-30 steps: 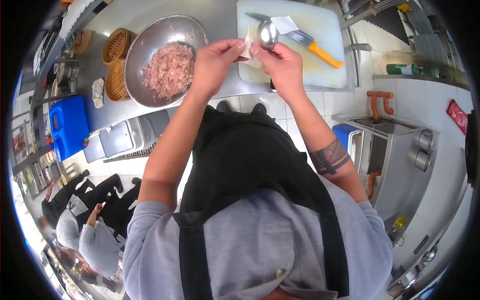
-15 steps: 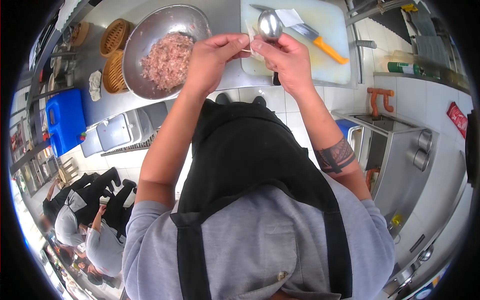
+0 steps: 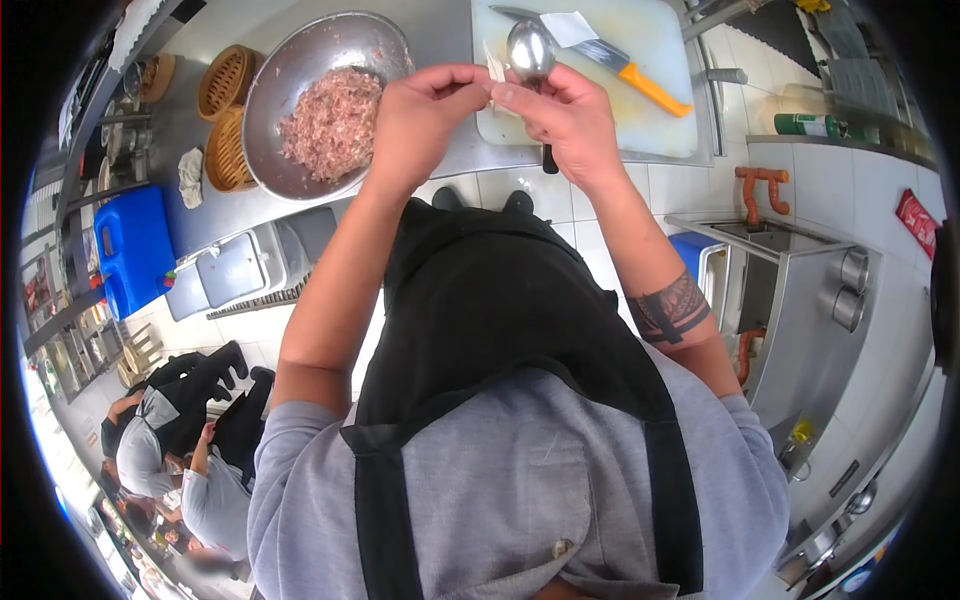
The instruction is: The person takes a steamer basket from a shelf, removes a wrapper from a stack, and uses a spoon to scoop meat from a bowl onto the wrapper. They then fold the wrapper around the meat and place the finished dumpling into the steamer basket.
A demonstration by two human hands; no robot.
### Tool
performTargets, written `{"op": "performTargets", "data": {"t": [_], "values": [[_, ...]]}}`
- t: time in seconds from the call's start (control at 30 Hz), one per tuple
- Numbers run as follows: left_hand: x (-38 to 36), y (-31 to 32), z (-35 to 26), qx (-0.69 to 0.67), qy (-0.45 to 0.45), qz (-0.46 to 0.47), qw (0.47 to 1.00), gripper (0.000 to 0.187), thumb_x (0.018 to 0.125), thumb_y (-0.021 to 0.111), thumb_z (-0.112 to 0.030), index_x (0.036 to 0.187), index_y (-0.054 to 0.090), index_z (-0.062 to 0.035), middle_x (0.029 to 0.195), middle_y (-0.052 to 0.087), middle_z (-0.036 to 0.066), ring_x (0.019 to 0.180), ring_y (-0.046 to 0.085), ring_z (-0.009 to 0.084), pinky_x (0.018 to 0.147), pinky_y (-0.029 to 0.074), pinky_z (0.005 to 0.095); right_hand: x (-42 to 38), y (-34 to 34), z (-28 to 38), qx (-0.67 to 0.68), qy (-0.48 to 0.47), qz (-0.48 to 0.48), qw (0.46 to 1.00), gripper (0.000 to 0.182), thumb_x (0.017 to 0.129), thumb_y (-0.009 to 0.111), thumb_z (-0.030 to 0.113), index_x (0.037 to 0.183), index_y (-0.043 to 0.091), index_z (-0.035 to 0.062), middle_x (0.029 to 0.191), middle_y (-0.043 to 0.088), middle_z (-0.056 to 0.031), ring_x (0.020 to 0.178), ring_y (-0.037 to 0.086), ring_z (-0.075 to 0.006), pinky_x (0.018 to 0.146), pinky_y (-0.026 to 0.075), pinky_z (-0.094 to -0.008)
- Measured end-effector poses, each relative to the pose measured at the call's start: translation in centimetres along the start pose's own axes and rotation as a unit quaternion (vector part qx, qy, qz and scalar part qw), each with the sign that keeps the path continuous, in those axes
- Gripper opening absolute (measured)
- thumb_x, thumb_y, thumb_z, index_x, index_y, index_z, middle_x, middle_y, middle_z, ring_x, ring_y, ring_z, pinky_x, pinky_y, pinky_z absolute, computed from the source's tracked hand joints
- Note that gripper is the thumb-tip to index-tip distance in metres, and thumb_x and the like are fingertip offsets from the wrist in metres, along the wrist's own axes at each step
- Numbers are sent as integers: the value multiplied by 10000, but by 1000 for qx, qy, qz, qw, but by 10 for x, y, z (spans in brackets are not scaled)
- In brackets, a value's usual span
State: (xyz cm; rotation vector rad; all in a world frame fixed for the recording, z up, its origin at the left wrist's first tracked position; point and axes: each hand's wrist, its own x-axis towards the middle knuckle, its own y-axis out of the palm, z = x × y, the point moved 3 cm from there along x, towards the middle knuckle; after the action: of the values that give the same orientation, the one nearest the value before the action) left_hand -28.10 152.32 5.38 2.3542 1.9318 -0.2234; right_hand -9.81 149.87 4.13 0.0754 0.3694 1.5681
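Note:
Between my two hands is a thin pale dough wrapper (image 3: 494,66), seen nearly edge-on. My left hand (image 3: 425,115) is closed, thumb and forefinger pinching the wrapper from the left. The thumb and fingers of my right hand (image 3: 570,122) pinch its other side. That same hand also grips a metal spoon (image 3: 530,50), bowl upward, with the dark handle end showing below the fingers. A steel bowl (image 3: 262,100) of minced meat (image 3: 330,125) stands left of my left hand. Whether any meat is inside the wrapper is hidden by my fingers.
Behind my right hand lies a white cutting board (image 3: 640,135) with a yellow-handled knife (image 3: 650,90) and a small white sheet (image 3: 568,29). Bamboo steamers (image 3: 228,150) and a crumpled cloth (image 3: 190,178) sit left of the bowl. Two people (image 3: 205,490) are at lower left.
The view has shifted slightly, so the bowl and board appear a little further left. Both hands keep their pinch on the wrapper, and the spoon stays in my right hand.

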Motion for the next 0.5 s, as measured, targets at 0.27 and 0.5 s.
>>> {"op": "performTargets", "data": {"t": [0.27,0.5], "values": [[10,5,27,89,16,-69,994,171,913,731,-88,1016,751,47,907,758,80,844,703,129,769,558,281,13,-15,-32,25,69,-61,995,102,881,738,87,910,692,0,721,574,15,562,435,-48,490,319,-246],[4,-31,69,-289,-67,-61,953,75,926,629,-18,981,671,11,938,654,52,875,636,165,845,548,330,38,-46,-52,13,108,-103,989,92,928,698,46,876,640,-2,664,506,1,512,392,-76,472,258,-270]]}}
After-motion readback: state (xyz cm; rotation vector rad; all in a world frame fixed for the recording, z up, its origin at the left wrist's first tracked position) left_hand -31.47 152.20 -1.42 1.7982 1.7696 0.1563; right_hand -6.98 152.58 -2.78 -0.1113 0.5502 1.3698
